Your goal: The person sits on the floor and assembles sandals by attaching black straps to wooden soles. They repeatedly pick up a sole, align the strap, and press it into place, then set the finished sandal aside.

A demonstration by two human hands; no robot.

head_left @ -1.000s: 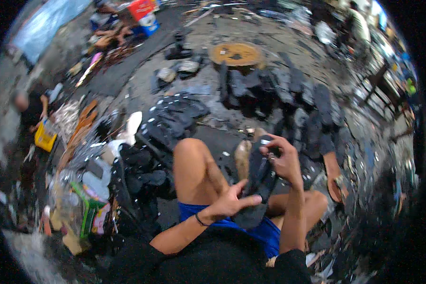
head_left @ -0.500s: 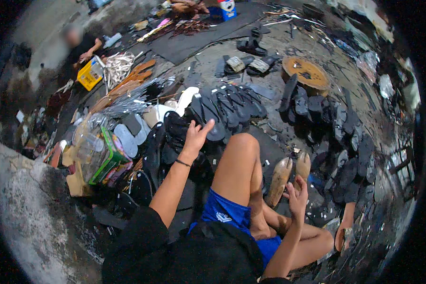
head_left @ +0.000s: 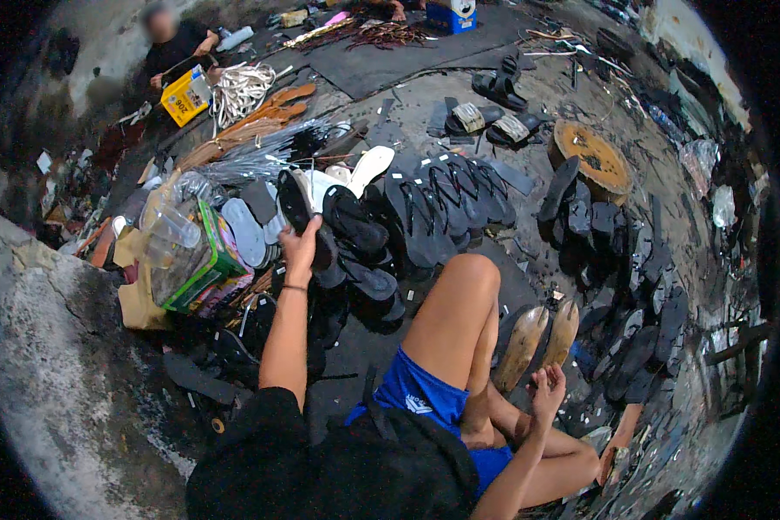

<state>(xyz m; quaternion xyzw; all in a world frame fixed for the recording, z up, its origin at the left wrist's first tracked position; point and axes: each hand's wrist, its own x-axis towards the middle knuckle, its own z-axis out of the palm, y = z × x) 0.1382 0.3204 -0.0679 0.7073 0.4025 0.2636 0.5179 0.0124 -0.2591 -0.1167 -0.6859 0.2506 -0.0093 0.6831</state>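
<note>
Head view: seated beside a pile of black flip-flops (head_left: 425,217), the person's left hand (head_left: 300,245) reaches out and grasps one black sandal (head_left: 308,221) lifted off it, while the right hand (head_left: 548,387) rests loosely open, empty, near the knee.

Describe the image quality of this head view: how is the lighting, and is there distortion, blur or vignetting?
Head view: strong fisheye bending, with a black vignette around the rim; lighting is dim and uneven, brightest on the concrete wall at lower left; the pile of dark sandals loses detail in shadow; the left hand on a black sandal and the empty right hand are reasonably sharp; the far person's face is blurred.
</note>
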